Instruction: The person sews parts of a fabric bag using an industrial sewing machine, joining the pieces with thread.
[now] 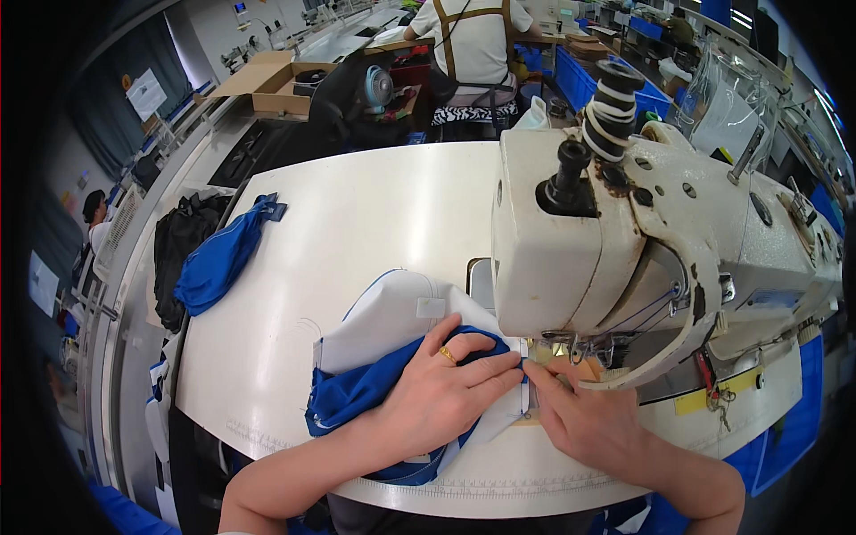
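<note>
A white industrial sewing machine stands on the right of a pale table. Beside its presser foot lies a bundle of white fabric and blue fabric. My left hand rests on the bundle, fingers spread, its fingertips at the narrow edge by the foot; a gold ring is on one finger. My right hand pinches that same edge at the foot, index finger pointing left; its thumb is mostly hidden, and the machine's guard hides part of the fingers.
A blue cloth piece and a black one lie at the table's left. Behind are a cardboard box, a co-worker's back and blue crates. Another person sits far left. A blue bin is at the right edge.
</note>
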### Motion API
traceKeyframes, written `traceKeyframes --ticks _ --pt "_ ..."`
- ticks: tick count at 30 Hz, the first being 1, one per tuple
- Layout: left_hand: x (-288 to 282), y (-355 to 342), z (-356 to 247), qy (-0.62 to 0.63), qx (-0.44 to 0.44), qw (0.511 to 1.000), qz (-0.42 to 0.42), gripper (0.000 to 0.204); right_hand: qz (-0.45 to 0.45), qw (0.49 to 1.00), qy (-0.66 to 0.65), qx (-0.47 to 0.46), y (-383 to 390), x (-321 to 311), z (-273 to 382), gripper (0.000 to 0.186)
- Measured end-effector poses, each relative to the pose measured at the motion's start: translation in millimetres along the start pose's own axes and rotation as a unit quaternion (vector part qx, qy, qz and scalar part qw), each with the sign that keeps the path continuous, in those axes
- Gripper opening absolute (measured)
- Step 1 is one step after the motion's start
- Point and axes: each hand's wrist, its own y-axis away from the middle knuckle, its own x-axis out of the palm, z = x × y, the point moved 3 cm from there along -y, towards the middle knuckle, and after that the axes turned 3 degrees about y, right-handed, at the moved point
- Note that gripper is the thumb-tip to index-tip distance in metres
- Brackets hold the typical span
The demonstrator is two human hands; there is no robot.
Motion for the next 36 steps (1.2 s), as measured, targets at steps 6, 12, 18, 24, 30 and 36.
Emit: traceKeyframes --ticks 6,12,18,24,30,36 --pt "2.9 -11.7 9.0 0.008 0.009 1.0 -0.014 0.028 -0.01 0.998 0.053 -0.033 -3.0 7.2 -9.0 0.036" --pt "4.0 -19.1 16.9 0.015 0.008 1.0 -0.017 0.028 -0.023 0.999 0.012 0.026 -4.2 14.6 -13.8 0.039" --pt "0.4 -22.0 18.9 0.035 0.011 0.999 -0.004 0.027 -0.021 0.994 0.099 -0.034 -9.4 6.7 -12.4 0.037" --pt "1.5 -22.5 19.2 0.023 0.013 1.0 0.0 0.028 -0.06 0.953 0.262 -0.139 -11.5 -4.7 -7.1 0.037" --pt "3.9 -19.1 18.9 0.023 0.018 1.0 0.007 0.026 -0.081 0.993 0.081 -0.033 -10.4 0.0 -13.4 0.03" --pt "7.2 -19.3 18.6 0.038 0.017 0.999 -0.008 0.023 -0.103 0.995 0.005 -0.008 -4.5 14.3 -21.6 0.033"
